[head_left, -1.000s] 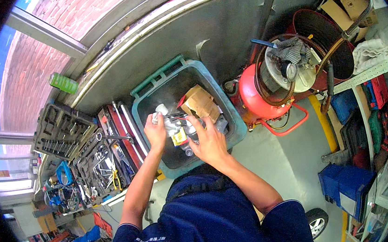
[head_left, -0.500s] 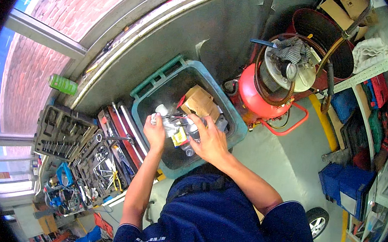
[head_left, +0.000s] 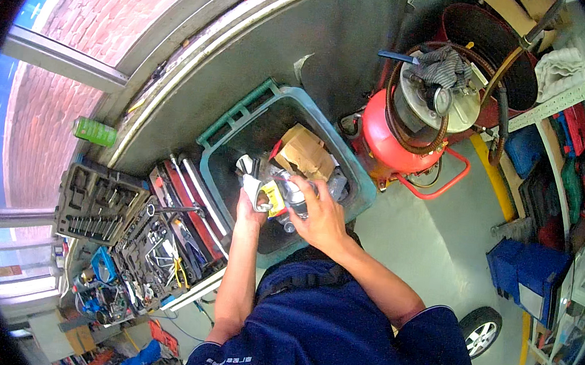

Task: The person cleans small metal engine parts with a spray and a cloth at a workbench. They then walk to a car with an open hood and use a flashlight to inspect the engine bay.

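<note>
Both of my hands are over an open teal waste bin (head_left: 230, 154). My left hand (head_left: 251, 210) is closed around a white, crumpled sheet-like piece (head_left: 250, 188), paper or cloth. My right hand (head_left: 322, 220) has its thumb and fingers curled around a roundish grey and silvery object (head_left: 294, 192) whose kind I cannot make out. A yellow packet (head_left: 276, 200) shows between the hands; whether either one touches it is unclear. Inside the bin lie a torn brown cardboard box (head_left: 304, 153) and clear plastic (head_left: 336, 185).
Left of the bin stand a red tool chest (head_left: 195, 205) and open tool cases (head_left: 99, 202). A green can (head_left: 94, 131) lies on the window ledge. Right of the bin is a red tank (head_left: 396, 140) with hoses. Farther right are shelves and a wheel (head_left: 480, 333) on the floor.
My left hand has moved right and slightly down, closer to my right hand. The white piece now shows more fully in it. My right hand stays nearly in place.
</note>
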Demonstrator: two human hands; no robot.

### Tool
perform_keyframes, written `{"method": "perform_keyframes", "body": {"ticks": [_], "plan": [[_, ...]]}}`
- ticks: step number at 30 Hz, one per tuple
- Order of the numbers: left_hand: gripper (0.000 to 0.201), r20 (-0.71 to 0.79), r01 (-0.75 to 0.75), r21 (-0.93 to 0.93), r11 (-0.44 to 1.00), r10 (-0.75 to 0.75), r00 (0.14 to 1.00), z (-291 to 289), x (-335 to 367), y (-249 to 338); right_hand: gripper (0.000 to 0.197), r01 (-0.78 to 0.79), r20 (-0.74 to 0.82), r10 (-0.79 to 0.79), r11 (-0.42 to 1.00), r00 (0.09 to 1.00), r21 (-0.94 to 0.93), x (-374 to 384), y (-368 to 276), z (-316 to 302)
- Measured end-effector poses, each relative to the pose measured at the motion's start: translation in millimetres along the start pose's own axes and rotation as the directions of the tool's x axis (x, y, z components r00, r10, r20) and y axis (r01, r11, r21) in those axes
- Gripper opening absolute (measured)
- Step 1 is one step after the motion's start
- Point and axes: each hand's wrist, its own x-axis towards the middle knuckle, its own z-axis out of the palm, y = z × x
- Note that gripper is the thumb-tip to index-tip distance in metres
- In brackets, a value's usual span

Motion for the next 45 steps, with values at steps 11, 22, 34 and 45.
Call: {"method": "perform_keyframes", "body": {"ticks": [11,22,34,45], "plan": [[0.039,-0.064,-0.048,0.111,0.993,0.056,0.996,29,-22,-15,0.074,0.016,0.040,-0.014,0.999,0.999,-0.048,14,11,10],[0.032,-0.300,-0.458,0.547,0.700,0.676,0.673,11,-1,-12,0.072,0.007,0.054,-0.005,1.000,0.999,-0.030,13,6,13],[0.030,0.488,-0.365,0.856,-0.367,0.807,0.332,36,-38,4,0.074,-0.065,0.151,0.074,0.996,0.986,-0.064,9,14,10],[0.028,0.782,-0.463,0.607,-0.645,0.589,0.204,72,-100,61,0.083,0.308,-0.243,-0.247,0.916,0.938,0.259,143,-39,-70]]}}
